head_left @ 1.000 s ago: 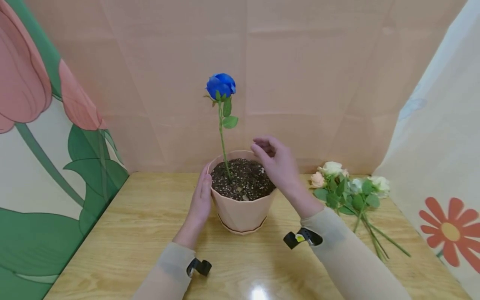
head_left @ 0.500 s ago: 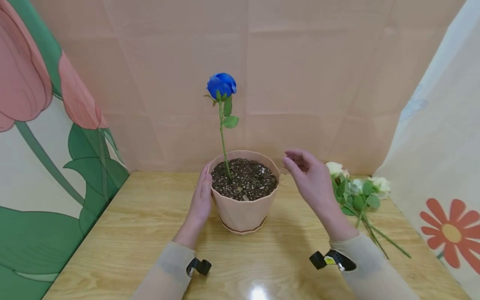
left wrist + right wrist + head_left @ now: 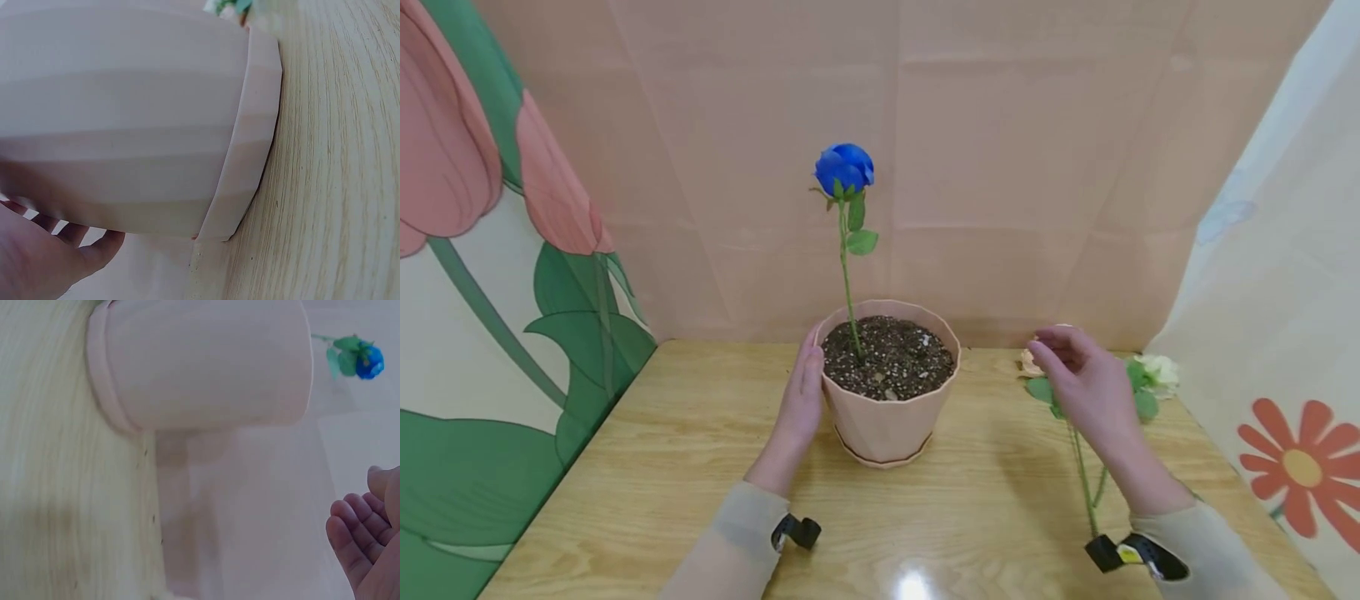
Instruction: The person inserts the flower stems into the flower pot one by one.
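A blue rose (image 3: 844,169) stands in the dark soil (image 3: 895,358) of a pink faceted flowerpot (image 3: 887,425), its stem near the pot's left side and leaning slightly. My left hand (image 3: 801,396) rests along the pot's left wall with extended fingers; the left wrist view shows that hand (image 3: 56,256) against the pot wall (image 3: 125,125). Over the pale roses (image 3: 1159,375) on the right, my right hand (image 3: 1093,392) hangs with loosely bent fingers and nothing between them. In the right wrist view this hand (image 3: 369,531) is apart from the pot. It hides part of the roses.
The pot sits in a matching saucer (image 3: 887,458) on a wooden table (image 3: 700,450). A pink cloth backdrop (image 3: 1000,150) rises behind the table. Painted tulips (image 3: 452,150) cover the left panel, and a printed red flower (image 3: 1300,464) is on the right one.
My right hand has moved right, from above the pot's right rim to over the pale roses. My left hand stays at the pot, and the blue rose stays standing.
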Tool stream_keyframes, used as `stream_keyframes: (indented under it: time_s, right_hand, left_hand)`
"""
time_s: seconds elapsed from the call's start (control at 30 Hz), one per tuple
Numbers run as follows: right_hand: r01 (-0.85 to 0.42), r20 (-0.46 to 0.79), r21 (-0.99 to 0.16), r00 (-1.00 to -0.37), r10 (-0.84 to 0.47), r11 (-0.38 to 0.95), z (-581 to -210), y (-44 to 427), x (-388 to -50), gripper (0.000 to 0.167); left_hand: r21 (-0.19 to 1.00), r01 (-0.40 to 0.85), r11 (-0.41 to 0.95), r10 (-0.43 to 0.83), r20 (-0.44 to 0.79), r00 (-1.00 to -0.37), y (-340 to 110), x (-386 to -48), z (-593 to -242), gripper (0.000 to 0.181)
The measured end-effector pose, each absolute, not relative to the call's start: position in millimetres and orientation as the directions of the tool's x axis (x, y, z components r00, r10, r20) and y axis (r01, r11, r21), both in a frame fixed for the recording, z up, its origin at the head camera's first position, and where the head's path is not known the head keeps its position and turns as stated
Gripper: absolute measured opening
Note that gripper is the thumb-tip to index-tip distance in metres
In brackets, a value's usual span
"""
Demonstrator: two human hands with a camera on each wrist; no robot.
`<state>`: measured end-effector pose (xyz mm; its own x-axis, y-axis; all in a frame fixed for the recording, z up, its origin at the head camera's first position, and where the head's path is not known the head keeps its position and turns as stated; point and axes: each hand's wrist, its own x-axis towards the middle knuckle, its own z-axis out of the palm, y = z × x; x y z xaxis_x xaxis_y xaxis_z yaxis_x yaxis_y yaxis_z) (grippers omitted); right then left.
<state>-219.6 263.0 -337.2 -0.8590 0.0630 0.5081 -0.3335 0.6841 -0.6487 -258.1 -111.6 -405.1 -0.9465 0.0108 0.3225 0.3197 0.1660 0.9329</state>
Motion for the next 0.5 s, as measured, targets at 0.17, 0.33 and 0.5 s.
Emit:
stream_keyframes:
  time_s: [0.17, 0.33, 0.5]
  right_hand:
    - [-0.299, 0.503, -0.626, -0.861, 0.079, 0.721, -345.8, 286.7, -215.3, 0.038]
    - [-0.252, 0.465, -0.602, -0.882, 0.076, 0.757, -354.3, 311.1, -208.2, 0.039]
    - [-0.198, 0.438, -0.561, -0.895, 0.085, 0.804, -365.1, 333.6, -206.2, 0.04]
  left_hand:
    - [0.93, 0.328, 0.168, 0.016, 0.33, -0.944, -112.7, -257.6, -404.7, 0.061]
    - [0.93, 0.327, 0.17, 0.02, 0.329, -0.944, -112.0, -256.7, -404.0, 0.06]
    - [0.93, 0.32, 0.179, 0.009, 0.324, -0.946, -111.7, -257.0, -404.2, 0.061]
